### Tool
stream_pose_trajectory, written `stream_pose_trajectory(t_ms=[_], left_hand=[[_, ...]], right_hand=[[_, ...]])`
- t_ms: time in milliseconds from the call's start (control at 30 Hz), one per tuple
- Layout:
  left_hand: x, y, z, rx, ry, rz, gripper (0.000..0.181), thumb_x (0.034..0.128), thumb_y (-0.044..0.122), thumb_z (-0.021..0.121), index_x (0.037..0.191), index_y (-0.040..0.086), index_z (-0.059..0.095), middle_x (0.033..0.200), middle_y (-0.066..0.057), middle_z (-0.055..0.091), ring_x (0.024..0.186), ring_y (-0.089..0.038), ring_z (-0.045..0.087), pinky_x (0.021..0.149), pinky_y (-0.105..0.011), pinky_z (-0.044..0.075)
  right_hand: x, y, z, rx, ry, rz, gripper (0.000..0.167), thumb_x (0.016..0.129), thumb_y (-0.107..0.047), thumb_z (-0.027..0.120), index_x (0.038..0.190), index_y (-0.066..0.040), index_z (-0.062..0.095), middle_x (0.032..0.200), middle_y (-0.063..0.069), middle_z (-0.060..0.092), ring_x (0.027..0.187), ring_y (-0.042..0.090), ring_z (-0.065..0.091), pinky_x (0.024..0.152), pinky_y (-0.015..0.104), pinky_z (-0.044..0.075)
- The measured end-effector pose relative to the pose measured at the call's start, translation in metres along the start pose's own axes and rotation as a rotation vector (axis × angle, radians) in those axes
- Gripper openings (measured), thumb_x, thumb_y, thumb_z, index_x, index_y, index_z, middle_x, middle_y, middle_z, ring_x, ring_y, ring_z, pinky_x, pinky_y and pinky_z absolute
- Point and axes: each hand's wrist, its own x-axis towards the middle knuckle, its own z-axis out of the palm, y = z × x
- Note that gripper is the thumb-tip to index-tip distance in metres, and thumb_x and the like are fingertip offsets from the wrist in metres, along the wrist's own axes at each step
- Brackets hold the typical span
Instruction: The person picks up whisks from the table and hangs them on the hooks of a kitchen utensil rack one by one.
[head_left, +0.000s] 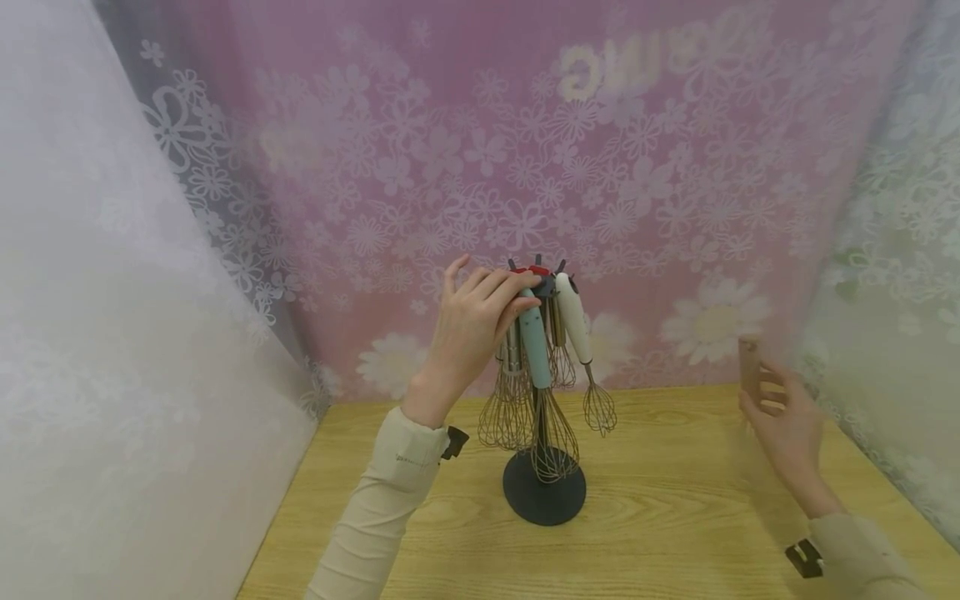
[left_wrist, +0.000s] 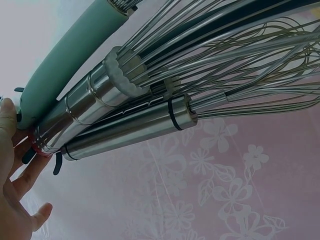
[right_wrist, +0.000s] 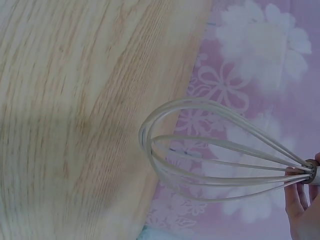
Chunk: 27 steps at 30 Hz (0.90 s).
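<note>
In the middle of the head view a black whisk stand point(head_left: 543, 496) carries several hanging whisks. My left hand point(head_left: 474, 321) holds the stand's top, its thumb beside the teal-handled whisk point(head_left: 535, 346). Steel-handled whisks point(left_wrist: 132, 127) hang close to the left fingers in the left wrist view, and a white-handled whisk point(head_left: 573, 321) hangs at the stand's right. Off to the right, apart from the stand, my right hand point(head_left: 787, 425) grips a whisk with a light brown handle point(head_left: 748, 362). Its pale wire loops point(right_wrist: 215, 179) show in the right wrist view; motion blurs them in the head view.
The stand's round base rests on a wood-grain table point(head_left: 652, 533). Behind it hangs a pink flowered curtain point(head_left: 450, 183). Pale sheets close off the left point(head_left: 135, 333) and right point(head_left: 892, 333) sides.
</note>
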Motion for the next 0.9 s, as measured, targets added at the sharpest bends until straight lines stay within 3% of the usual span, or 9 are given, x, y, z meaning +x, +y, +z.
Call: stream_pose_trajectory(t_ms=[167, 533, 733, 900], left_hand=[[0.000, 0.000, 0.000, 0.003, 0.001, -0.001, 0.027, 0.0983, 0.035, 0.064, 0.118, 0.019, 0.074, 0.106, 0.003, 0.074, 0.097, -0.017, 0.066, 0.119, -0.053, 0.028], [0.001, 0.000, 0.001, 0.008, -0.008, -0.001, 0.027, 0.0981, 0.034, 0.064, 0.117, 0.019, 0.074, 0.106, 0.002, 0.074, 0.096, -0.017, 0.065, 0.119, -0.053, 0.027], [0.001, 0.000, 0.002, 0.005, -0.006, -0.003, 0.026, 0.0978, 0.033, 0.065, 0.117, 0.018, 0.074, 0.106, 0.002, 0.074, 0.096, -0.018, 0.065, 0.119, -0.054, 0.028], [0.001, -0.001, 0.001, 0.003, -0.001, -0.001, 0.027, 0.0982, 0.034, 0.064, 0.117, 0.018, 0.074, 0.106, 0.002, 0.074, 0.097, -0.017, 0.065, 0.118, -0.053, 0.029]], right_hand=[[0.001, -0.005, 0.005, 0.027, 0.013, -0.044, 0.059, 0.081, 0.013, 0.074, 0.137, -0.001, 0.061, 0.112, -0.018, 0.057, 0.085, -0.021, 0.052, 0.072, -0.002, 0.044], [-0.002, -0.018, 0.013, 0.054, -0.002, -0.061, 0.061, 0.080, 0.013, 0.074, 0.138, -0.003, 0.061, 0.109, -0.033, 0.050, 0.086, -0.019, 0.053, 0.074, -0.001, 0.044], [-0.003, -0.032, 0.015, 0.110, -0.009, -0.074, 0.064, 0.080, 0.015, 0.074, 0.139, -0.005, 0.061, 0.110, -0.029, 0.054, 0.087, -0.014, 0.057, 0.075, 0.000, 0.046], [-0.004, -0.053, 0.015, 0.144, -0.015, -0.084, 0.062, 0.080, 0.018, 0.073, 0.138, 0.000, 0.060, 0.112, -0.025, 0.056, 0.089, -0.013, 0.057, 0.076, 0.001, 0.047]])
